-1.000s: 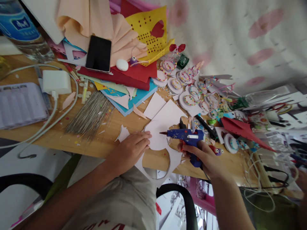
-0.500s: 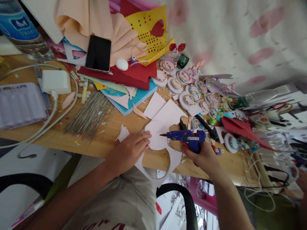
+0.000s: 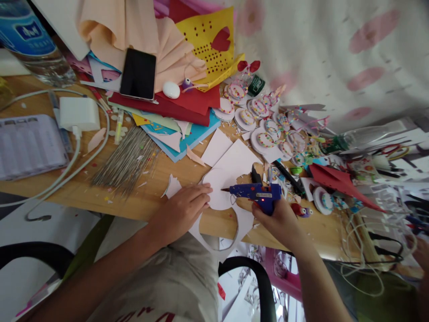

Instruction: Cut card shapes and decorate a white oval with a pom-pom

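Note:
A blue hot glue gun (image 3: 256, 191) is gripped in my right hand (image 3: 273, 219), its dark nozzle pointing left. The tip is over the right part of a round white paper disc (image 3: 219, 197); whether it touches cannot be told. My left hand (image 3: 187, 203) rests palm down with fingers stretched out, the fingertips on the disc's left edge and the thumb hidden. Below the disc, a white paper offcut (image 3: 244, 221) with a round hole overhangs the table edge. White sheets (image 3: 234, 158) lie just behind the disc.
Decorated small white discs (image 3: 264, 136) crowd the back right. A bundle of thin wires (image 3: 125, 163) lies left. Behind are coloured papers (image 3: 197, 134), a phone (image 3: 138, 74) and a water bottle (image 3: 33, 44). Cables (image 3: 362, 255) hang right, where another person's hand (image 3: 420, 250) shows.
My right hand has moved the glue gun slightly left, so its nozzle reaches further over the disc. My left hand has stayed in place.

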`<state>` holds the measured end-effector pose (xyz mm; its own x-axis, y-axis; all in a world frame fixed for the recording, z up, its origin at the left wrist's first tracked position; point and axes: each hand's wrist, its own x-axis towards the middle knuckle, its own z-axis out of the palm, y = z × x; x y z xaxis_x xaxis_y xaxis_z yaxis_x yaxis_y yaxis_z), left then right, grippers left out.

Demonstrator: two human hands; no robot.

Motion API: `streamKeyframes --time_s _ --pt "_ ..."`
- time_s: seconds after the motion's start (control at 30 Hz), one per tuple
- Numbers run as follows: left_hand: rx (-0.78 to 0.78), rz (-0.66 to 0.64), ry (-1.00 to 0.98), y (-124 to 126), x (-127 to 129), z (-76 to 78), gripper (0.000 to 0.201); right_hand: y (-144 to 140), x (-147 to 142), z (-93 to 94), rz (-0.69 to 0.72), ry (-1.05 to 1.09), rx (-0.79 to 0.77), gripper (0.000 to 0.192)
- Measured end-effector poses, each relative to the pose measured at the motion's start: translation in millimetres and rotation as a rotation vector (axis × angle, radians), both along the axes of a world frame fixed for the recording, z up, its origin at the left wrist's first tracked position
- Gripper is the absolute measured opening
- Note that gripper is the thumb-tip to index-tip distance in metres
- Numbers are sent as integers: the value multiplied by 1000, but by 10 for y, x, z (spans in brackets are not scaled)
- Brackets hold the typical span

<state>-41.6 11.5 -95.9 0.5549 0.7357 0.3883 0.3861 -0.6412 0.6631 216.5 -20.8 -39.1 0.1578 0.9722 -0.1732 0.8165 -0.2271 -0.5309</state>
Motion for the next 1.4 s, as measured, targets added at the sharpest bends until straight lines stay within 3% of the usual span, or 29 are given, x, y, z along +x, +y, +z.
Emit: streamKeyframes --time_s 0.53,0.67,0.8,0.93,1.0,1.1,1.23,1.33,1.4 --pt "13 -5 -7 7 0 -9 18 2 -1 4 -34 58 -17 22" --pt "22 3 -13 -3 2 -20 16 -16 30 -15 -116 121 -18 27" --pt "-41 -12 -43 -14 -19 -17 15 -28 57 10 -300 355 -73 32" --pt "-123 -4 -173 17 -49 129 14 -48 99 28 -449 780 -87 37" --pt "-218 45 -274 45 -31 258 12 -68 156 13 -497 967 -86 36" --pt "-547 65 -420 93 62 427 10 -112 299 -35 -564 1194 -104 29" --pt "-938 48 -504 159 220 470 12 -180 501 -94 -643 1522 -123 24" --pt "-1028 74 -558 226 285 423 17 -223 591 -115 -732 1636 -74 24" --pt "-986 94 -522 290 303 407 16 -248 626 -121 -797 1649 -34 29"
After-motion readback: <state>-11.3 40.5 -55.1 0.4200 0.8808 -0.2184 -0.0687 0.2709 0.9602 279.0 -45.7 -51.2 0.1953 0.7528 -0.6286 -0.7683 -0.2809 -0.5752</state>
